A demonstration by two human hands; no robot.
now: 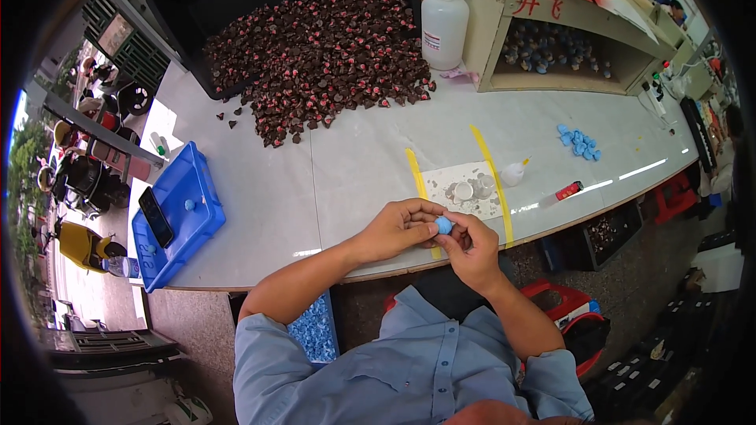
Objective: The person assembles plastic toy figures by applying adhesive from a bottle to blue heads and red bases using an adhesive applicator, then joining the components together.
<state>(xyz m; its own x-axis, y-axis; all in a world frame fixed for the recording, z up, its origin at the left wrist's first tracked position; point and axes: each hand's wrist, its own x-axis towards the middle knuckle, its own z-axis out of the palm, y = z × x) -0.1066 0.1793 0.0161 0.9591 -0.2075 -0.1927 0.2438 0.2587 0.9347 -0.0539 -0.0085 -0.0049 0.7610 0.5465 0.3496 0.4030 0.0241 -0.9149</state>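
Observation:
Above the near table edge, a small rounded blue piece (443, 226) is pinched between the fingertips of both hands. My left hand (398, 230) is closed on it from the left, and my right hand (472, 250) grips it from the right. Just beyond the hands lies a stained white sheet (447, 175), held by yellow tape strips (491, 169). On this sheet sits a small round white cup (463, 190). A little white squeeze bottle (513, 174) with a yellowish tip stands right of the tape.
A large heap of dark brown and pink pieces (323, 47) spills from a black bin (177, 12). Beside it are a white jug (444, 27) and a wooden box (472, 24). Blue pieces (579, 142) and a red lighter (568, 190) lie right; a blue tray (206, 169) holds a phone (156, 216).

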